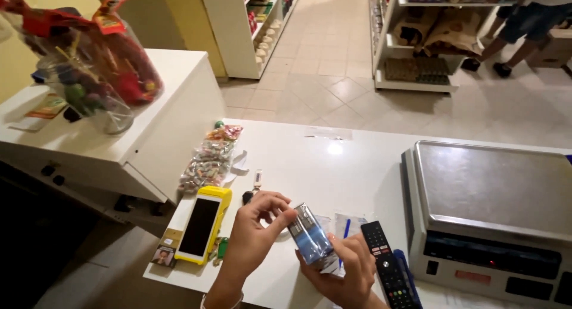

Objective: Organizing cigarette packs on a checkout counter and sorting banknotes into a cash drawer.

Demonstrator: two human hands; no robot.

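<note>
Here we hold a small blue-and-silver box [310, 237] above the white counter [310, 166], near its front edge. Our left hand [253, 234] pinches the box's upper end between thumb and fingers; our right hand [345, 270] cups its lower end from beneath, fingers closed against it. The box is tilted, its top leaning left. Just right of the right hand lies a black remote [390, 267], and beyond it stands a scale [488, 213] with a steel platter. Left of our hands, a yellow terminal [202, 222] rests at the counter's corner, with wrapped candy bags [211, 157] behind it. A person's legs [518, 29] show near the shelves at the far right
</note>
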